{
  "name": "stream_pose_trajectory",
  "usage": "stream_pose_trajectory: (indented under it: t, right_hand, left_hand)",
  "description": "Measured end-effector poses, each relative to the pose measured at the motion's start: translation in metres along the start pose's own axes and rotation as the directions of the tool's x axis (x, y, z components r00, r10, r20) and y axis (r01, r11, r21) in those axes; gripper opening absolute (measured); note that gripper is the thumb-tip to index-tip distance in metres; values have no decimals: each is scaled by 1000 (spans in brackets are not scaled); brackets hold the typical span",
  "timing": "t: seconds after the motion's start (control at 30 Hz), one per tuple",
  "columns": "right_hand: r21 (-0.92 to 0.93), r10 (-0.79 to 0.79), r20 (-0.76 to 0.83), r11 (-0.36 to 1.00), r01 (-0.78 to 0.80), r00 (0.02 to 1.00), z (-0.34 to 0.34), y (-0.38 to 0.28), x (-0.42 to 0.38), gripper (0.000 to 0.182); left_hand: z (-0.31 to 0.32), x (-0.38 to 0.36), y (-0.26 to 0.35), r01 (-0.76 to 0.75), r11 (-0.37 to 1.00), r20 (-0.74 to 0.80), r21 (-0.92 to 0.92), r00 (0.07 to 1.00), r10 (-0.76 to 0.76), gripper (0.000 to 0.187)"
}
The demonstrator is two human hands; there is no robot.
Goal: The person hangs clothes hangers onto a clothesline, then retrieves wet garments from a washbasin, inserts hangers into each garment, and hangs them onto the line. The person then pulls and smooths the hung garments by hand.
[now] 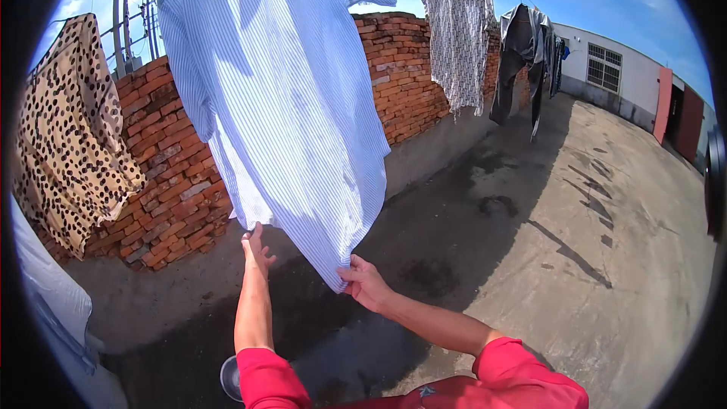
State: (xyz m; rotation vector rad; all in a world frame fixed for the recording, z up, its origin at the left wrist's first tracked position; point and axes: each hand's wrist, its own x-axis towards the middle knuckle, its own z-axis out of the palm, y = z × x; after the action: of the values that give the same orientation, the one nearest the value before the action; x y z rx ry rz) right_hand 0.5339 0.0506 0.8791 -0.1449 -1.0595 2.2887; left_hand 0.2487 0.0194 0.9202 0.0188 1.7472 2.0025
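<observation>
A blue-and-white striped shirt (pixel 280 98) with short sleeves hangs in front of me, its top cut off by the upper edge of the view. My left hand (pixel 257 246) pinches the lower hem at the left with thumb and finger, the other fingers partly loose. At the right, lower down, my right hand (pixel 365 283) grips the hem's front corner between thumb and fingers. Between the two hands the hem is drawn down toward me, and light creases run through the cloth.
A leopard-print garment (pixel 72 136) hangs at left, above pale cloth (pixel 49 288). Farther right hang a patterned top (pixel 460 34) and dark trousers (pixel 519 60). A brick wall (pixel 401 76) runs behind. A round basin (pixel 230 379) sits on the partly wet concrete ground (pixel 606 318).
</observation>
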Motion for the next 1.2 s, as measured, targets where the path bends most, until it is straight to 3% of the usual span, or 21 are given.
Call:
stream_pose_trajectory:
  t: [0.03, 0.07, 0.13, 0.23, 0.27, 0.3, 0.33, 0.4, 0.47, 0.5, 0.57, 0.6, 0.67, 0.73, 0.8, 0.9, 0.97, 1.03, 1.1, 1.17, 1.2]
  right_hand:
    - [27, 56, 34, 998, -57, 998, -3, -1, 4, 28]
    - [50, 114, 70, 992, -118, 991, -9, -6, 10, 32]
    - [87, 206, 114, 972, -217, 972, -31, -16, 25, 48]
    - [113, 161, -160, 983, -144, 974, -56, -60, 92, 66]
    - [13, 56, -13, 998, -56, 998, -65, -81, 123, 73]
    - [52, 82, -30, 995, -80, 996, -60, -103, 148, 79]
    - [163, 43, -158, 986, -16, 986, -10, -129, 144, 76]
    - [257, -93, 93, 964, 66, 991, -52, -130, 246, 51]
    - [251, -299, -20, 922, 295, 954, -11, -136, 255, 39]
    - [131, -279, -65, 949, 285, 958, -7, -120, 263, 35]
    - [3, -157, -184, 987, 160, 970, -16, -50, 259, 29]
    - [9, -62, -235, 998, 66, 970, -22, -16, 254, 28]
    - [235, 17, -397, 968, 83, 918, -44, 32, 250, 28]
    - [309, -65, -440, 926, 219, 896, -49, 43, 240, 28]
    - [309, -124, -532, 893, 329, 837, -65, 52, 240, 29]
    - [206, -166, -697, 885, 417, 697, -83, 41, 250, 31]
    - [223, -162, -678, 885, 410, 718, -91, 42, 241, 27]
    - [241, -202, -635, 865, 440, 746, -92, 21, 244, 21]
    - [279, -121, -380, 930, 238, 917, -110, 10, 258, 22]
    - [60, -78, -191, 994, 91, 979, -104, 2, 230, 21]
    - [32, -12, -155, 999, 18, 988, -99, -3, 214, 20]
  left_hand:
    - [-7, -10, -19, 154, 972, 291, -177, 952, -98, 81]
    - [-16, -18, -39, 340, 892, 566, -299, 816, -121, 88]
    - [-23, -54, -62, 492, 770, 865, -407, 478, 152, 95]
    - [-28, -87, -33, 331, 706, 696, -627, 644, 316, 87]
    - [-35, -89, -19, 179, 823, 671, -539, 682, 291, 88]
    - [-40, -87, -6, 31, 906, 641, -421, 718, 273, 89]
    - [-47, -83, 7, -109, 956, 605, -273, 753, 259, 89]
    - [-70, -65, 61, -163, 985, 502, -62, 847, 172, 96]
    - [-73, -52, 137, -439, 847, 359, -301, 770, 527, 105]
    - [-66, -42, 181, -485, 789, 322, -377, 730, 603, 109]
    - [-52, -47, 259, -352, 710, 322, -610, 709, 628, 103]
    - [-56, -20, 295, -268, 710, 452, -651, 615, 647, 89]
    - [-60, -14, 358, -496, 704, 394, -508, 593, 702, 58]
    - [-75, -46, 398, -703, 594, 260, -392, 534, 804, 30]
    - [-120, -59, 424, -737, 444, 25, -510, 503, 864, 19]
    - [-255, -12, 499, -729, 362, 11, -582, 437, 899, 16]
    - [-304, -26, 489, -828, 306, 2, -470, 346, 938, 22]
    - [-280, -99, 434, -918, 175, -67, -355, 212, 975, 31]
    - [-289, -142, 435, -873, 181, 75, -452, 165, 983, 40]
    - [-276, -165, 413, -794, 242, 87, -558, 234, 968, 45]
    - [-260, -175, 393, -847, 234, 20, -477, 256, 967, 44]
